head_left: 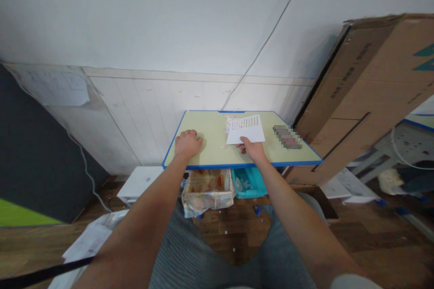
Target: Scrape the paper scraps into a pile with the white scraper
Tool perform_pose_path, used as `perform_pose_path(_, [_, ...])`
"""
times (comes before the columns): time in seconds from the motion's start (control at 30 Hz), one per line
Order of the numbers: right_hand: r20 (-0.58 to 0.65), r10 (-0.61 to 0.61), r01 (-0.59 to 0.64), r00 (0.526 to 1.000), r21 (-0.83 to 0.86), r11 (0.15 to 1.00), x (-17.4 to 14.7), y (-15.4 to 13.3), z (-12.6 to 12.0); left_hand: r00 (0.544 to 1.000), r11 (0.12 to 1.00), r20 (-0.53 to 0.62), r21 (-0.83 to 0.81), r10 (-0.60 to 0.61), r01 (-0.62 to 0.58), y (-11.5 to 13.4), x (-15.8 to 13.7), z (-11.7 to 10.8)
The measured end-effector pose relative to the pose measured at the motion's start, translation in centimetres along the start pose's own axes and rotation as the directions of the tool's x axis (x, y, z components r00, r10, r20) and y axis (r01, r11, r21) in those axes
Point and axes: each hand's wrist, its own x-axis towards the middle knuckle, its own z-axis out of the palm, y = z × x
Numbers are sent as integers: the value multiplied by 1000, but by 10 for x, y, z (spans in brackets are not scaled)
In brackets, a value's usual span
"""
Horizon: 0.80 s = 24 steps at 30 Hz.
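My right hand [250, 148] pinches the near edge of a white sheet of paper [246, 134], thumb on top and fingers beneath. A row of dark slot-like strips and smaller marks runs across the sheet's far part. Small whitish-pink scraps [229, 123] lie at its left edge on the pale yellow table [213, 153]. My left hand [189, 143] rests palm down near the table's left edge, its fingers a little bent and the thumb apart. I see nothing held in it.
A pixelated flat object [287, 137] lies on the table's right side. Below are a lined basket [210, 198] and a teal bin [252, 194]. A tall cardboard box [366, 81] leans at the right, a white box [140, 183] stands lower left, and a wall is behind.
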Motion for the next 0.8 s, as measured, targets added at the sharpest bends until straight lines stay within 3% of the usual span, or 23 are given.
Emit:
perform_pose_path(0.3, [-81,-60,56,995,-46,997,0,8,-5,1000,1000,-3,-18,-3,3,-1,1,1])
perform_pose_path(0.8, [-95,-61,61,994,-2,998,1,11,-5,1000,1000,8,-8,12,-12,0,0,0])
